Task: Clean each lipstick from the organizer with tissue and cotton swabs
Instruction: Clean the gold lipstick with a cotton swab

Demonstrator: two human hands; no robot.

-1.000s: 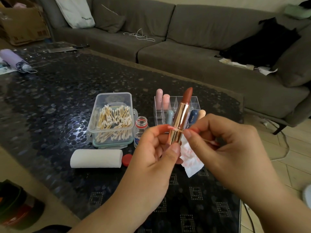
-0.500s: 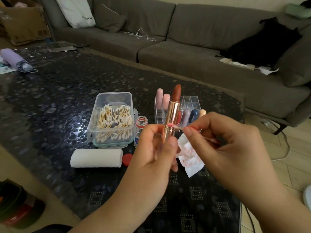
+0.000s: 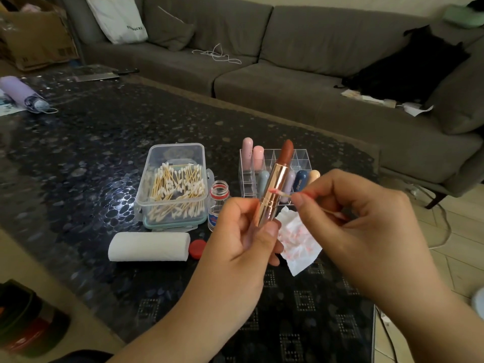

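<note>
Home living room: grey sofa (image 3: 288, 74) (cushions), coffee table (image 3: 104, 132).

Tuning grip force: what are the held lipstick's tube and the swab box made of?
Lipstick tube: looks like polished rose-gold metal or metallised plastic, since it shows mirror-like highlights; likely slippery. Swab box: clear hard plastic, since the swabs show through its walls, with a pale teal rim at the base.

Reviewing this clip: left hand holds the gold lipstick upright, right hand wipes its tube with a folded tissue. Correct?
Not quite. In the head view the right hand pinches a cotton swab, not a tissue, against the gold lipstick held by the left hand.
</note>
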